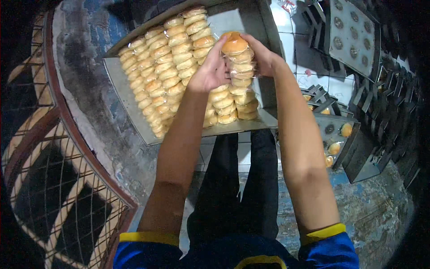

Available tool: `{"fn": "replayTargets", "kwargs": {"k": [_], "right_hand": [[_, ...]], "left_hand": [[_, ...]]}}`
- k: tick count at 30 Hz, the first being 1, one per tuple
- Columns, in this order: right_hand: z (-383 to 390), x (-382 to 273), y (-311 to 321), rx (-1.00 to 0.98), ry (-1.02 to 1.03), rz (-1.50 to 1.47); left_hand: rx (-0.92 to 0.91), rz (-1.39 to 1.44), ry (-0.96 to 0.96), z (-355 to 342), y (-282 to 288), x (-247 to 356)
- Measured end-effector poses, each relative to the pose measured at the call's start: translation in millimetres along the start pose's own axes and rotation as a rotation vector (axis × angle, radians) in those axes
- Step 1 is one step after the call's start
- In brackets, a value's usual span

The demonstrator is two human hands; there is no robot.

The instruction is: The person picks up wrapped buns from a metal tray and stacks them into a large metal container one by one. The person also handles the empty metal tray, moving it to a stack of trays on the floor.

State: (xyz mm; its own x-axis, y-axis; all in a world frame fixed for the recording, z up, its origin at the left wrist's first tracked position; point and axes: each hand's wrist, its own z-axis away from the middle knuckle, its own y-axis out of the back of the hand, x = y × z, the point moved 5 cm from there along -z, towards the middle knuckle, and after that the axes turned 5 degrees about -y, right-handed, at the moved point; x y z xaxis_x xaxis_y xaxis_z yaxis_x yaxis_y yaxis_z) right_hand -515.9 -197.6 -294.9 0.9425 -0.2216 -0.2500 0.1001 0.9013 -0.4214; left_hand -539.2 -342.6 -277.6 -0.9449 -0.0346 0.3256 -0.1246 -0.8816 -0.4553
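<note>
Between my two hands is a stack of wrapped buns (pixel 242 58), round and golden brown in clear plastic. My left hand (pixel 214 71) is closed on its left side, and my right hand (pixel 264 56) grips it from the right, both near the top bun. Beneath and around it stands a large shallow metal box (pixel 271 31). Rows of wrapped buns (pixel 156 67) fill its left and middle, packed on edge against each other. A few more wrapped buns (pixel 226 110) lie at its near right, just below the held stack. Part of the box's grey bottom shows at its far right.
To the right, a metal baking tray (pixel 354 36) with round hollows leans over stacked dark trays (pixel 369 157). Another tray holds several loose buns (pixel 333 148). White tiles (pixel 342 87) lie under them. At left, a curved brown-framed lattice (pixel 67 188) borders the worn grey-blue floor (pixel 89 107).
</note>
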Motion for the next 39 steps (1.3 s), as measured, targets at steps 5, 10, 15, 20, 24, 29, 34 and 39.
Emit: {"fn": "replayTargets", "kwargs": {"k": [5, 10, 15, 20, 24, 29, 34, 39], "right_hand": [[-11, -19, -29, 0.005, -0.257, 0.058], [-80, -8, 47, 0.097, -0.196, 0.182], [-134, -4, 38, 0.154, -0.116, 0.315], [-56, 37, 59, 0.311, 0.002, 0.097], [-31, 64, 28, 0.466, 0.519, -0.111], [-47, 93, 23, 0.375, 0.448, -0.027], [-48, 51, 7, 0.385, 0.652, -0.073], [-37, 67, 40, 0.59, 0.577, 0.147]], "left_hand": [[0.009, 0.09, 0.285, 6, 48, -9], [0.294, -0.991, -0.351, 20, -12, 101], [0.084, -1.28, -0.502, -138, 33, 112], [-0.261, -1.8, -0.189, -159, 9, 70], [-0.164, -1.82, -0.205, -156, 2, 66], [-0.035, -1.857, -0.058, -142, 6, 55], [-0.015, -1.851, -0.318, -140, 34, 67], [0.081, -1.854, -0.365, -142, 2, 40]]}}
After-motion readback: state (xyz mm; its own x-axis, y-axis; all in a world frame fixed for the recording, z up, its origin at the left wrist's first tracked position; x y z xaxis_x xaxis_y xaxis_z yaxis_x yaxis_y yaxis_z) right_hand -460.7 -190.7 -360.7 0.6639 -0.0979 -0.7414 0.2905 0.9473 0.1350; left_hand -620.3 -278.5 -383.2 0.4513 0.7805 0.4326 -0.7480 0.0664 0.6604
